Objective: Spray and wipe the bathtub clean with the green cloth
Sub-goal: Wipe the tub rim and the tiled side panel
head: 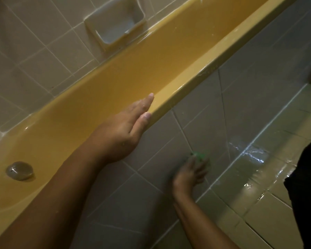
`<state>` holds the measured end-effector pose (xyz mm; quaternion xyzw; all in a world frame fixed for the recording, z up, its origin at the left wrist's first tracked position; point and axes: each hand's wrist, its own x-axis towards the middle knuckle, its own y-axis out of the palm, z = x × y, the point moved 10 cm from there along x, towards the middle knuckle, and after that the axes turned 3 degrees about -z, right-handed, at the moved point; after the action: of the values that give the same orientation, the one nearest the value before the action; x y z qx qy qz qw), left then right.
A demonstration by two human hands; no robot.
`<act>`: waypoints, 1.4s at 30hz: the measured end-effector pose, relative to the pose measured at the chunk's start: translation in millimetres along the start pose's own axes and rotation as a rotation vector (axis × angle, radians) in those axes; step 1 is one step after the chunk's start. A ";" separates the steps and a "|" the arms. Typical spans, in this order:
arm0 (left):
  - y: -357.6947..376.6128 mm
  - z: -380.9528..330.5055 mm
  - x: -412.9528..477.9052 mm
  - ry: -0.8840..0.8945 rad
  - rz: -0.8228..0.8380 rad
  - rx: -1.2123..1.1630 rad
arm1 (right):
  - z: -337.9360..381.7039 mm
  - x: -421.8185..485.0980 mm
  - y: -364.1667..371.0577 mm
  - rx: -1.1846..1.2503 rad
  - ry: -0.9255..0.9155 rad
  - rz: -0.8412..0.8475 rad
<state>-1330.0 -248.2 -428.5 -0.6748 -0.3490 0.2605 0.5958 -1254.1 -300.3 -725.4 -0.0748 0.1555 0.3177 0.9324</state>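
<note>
L hand (122,130) lies flat on near rim of yellow bathtub (142,69), fingers straight and together pointing along the rim, thumb down over the outer edge; relaxed, gripping nothing. Forearm crosses over the tub's lower end. R hand (188,175) is lower, against the tiled front panel (250,90) below the rim, blurred. Green cloth (200,154) sits betw. fingertips and tile, only a small bit showing past the fingers. Can't tell if fingers curl round it or just press it flat, too smeared. Cloth is on the panel's outer face, not inside the tub, near the floor joint. Tub interior looks wet w/ glints along the rim. Round metal drain plug (19,170) at tub bottom, well apart from both hands. Recessed soap dish (115,27) in wall tiles (34,51) just above far rim. Floor tiles (258,177) to the R shiny, wet streaks just beside the cloth. Dark clothing (307,186) at R edge.
</note>
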 end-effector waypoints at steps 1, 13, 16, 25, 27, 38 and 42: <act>0.3 -0.2 2.0 -0.001 0.004 -0.021 | 32.9 -11.0 -0.3 0.000 -0.131 -0.038; 7.4 -15.5 34.0 0.036 0.059 -0.131 | 156.0 -33.5 -29.0 -0.012 -1.007 -0.220; 9.4 -22.7 37.5 0.053 0.074 -0.090 | 71.8 10.5 -25.4 0.015 -0.678 -0.236; 12.6 -30.3 51.6 0.105 0.036 -0.007 | -168.1 96.5 -16.0 0.006 0.371 -0.081; 12.2 -32.8 54.1 0.117 0.024 0.017 | -185.9 97.3 -19.8 0.123 0.594 -0.122; 13.4 -39.5 69.1 0.106 0.055 -0.183 | 142.3 1.5 -32.3 0.077 -0.574 -0.265; 10.9 -40.3 76.2 0.093 0.052 -0.372 | 244.9 -13.7 -55.1 -0.014 -0.974 -0.248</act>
<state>-1250.1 -214.1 -428.1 -0.7933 -0.3459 0.1754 0.4694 -1171.0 -293.1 -488.3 0.0582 -0.3098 0.2035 0.9269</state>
